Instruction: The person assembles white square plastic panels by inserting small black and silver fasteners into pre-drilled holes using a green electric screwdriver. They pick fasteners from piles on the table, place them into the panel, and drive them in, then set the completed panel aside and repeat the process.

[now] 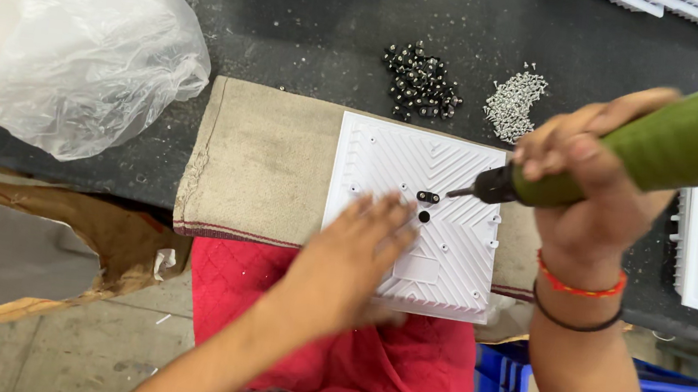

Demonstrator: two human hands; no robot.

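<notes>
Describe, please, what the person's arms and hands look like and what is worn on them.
Both forearms are bare, with no sleeves or gloves. The right hand has two bands at its wrist: a red-orange thread band and a thin dark band. The left hand wears nothing.

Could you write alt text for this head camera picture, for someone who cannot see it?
Seen from above, a person's right hand points a green electric screwdriver at a small black part on a white ribbed plastic panel, while the blurred left hand lies on the panel. The panel rests on a beige cloth on a dark workbench, with piles of black fittings and silver screws behind.
</notes>
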